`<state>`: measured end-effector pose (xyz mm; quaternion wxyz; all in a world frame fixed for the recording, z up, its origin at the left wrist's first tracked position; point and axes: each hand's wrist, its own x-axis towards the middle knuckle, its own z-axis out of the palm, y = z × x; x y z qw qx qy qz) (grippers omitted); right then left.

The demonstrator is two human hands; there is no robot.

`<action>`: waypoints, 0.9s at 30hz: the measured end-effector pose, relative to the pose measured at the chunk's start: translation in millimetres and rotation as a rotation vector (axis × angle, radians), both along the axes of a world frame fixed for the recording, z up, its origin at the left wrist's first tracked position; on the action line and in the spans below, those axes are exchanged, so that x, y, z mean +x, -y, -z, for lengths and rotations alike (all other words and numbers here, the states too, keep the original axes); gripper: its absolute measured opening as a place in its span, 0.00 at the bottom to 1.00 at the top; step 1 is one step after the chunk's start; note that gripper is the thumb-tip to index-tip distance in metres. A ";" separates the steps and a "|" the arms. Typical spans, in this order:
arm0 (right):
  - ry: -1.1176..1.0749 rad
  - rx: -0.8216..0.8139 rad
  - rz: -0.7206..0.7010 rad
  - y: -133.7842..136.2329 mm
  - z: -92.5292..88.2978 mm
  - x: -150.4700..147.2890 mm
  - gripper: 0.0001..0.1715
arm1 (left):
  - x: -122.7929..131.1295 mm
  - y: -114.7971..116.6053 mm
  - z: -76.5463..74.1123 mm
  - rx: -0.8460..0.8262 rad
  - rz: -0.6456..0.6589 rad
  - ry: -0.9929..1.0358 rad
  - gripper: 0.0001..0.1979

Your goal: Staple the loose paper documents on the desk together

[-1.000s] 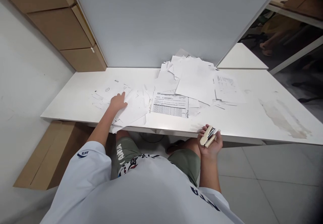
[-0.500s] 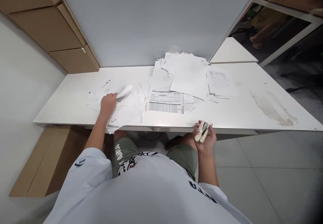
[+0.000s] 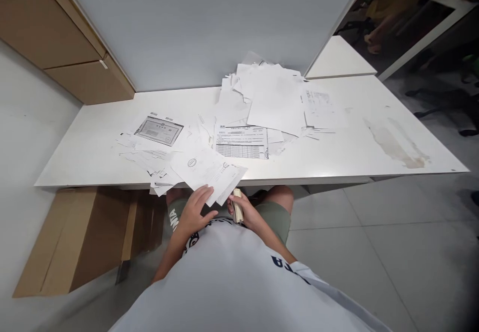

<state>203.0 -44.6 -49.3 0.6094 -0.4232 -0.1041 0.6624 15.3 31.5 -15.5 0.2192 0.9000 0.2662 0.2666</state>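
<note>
My left hand (image 3: 193, 211) grips the lower edge of a loose stack of printed white sheets (image 3: 207, 173), drawn over the desk's front edge. My right hand (image 3: 241, 210) is closed around a beige stapler (image 3: 237, 205), its fingers close to the sheets' lower corner. Farther off lie a printed certificate sheet (image 3: 159, 131) and a form with a table (image 3: 241, 143). Behind them is a heap of white paper (image 3: 271, 97). Part of the stapler is hidden by my fingers.
The white desk (image 3: 348, 147) has a brownish stain (image 3: 396, 145) at right and a grey partition (image 3: 209, 27) behind it. Cardboard boxes (image 3: 101, 237) stand below its left end. More cardboard (image 3: 63, 42) lies along the left wall.
My left hand has moved toward me with sheets from the left of the desk, uncovering the certificate. My right hand has moved left with the stapler, toward my body.
</note>
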 end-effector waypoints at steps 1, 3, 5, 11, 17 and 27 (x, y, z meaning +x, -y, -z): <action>-0.007 0.016 -0.003 0.5 -1.1 -0.1 0.21 | -3.2 1.3 4.0 -0.020 -0.045 0.055 0.27; -0.034 0.040 -0.018 2.7 -4.7 -0.3 0.20 | -9.7 0.5 13.0 -0.073 -0.284 0.238 0.25; -0.052 0.038 -0.031 4.4 -7.8 -2.1 0.21 | -11.7 -2.5 22.4 -0.231 -0.631 0.494 0.24; 0.000 -0.038 -0.033 0.7 -6.2 -14.6 0.27 | 31.4 -5.7 34.0 -1.208 -0.834 0.881 0.25; 0.204 -0.103 -0.136 6.1 -8.1 -23.5 0.34 | 76.7 13.4 27.4 -1.574 -0.731 1.206 0.24; 0.308 -0.236 -0.135 15.3 6.1 -19.0 0.34 | 58.6 27.4 51.2 -1.479 -0.439 1.023 0.26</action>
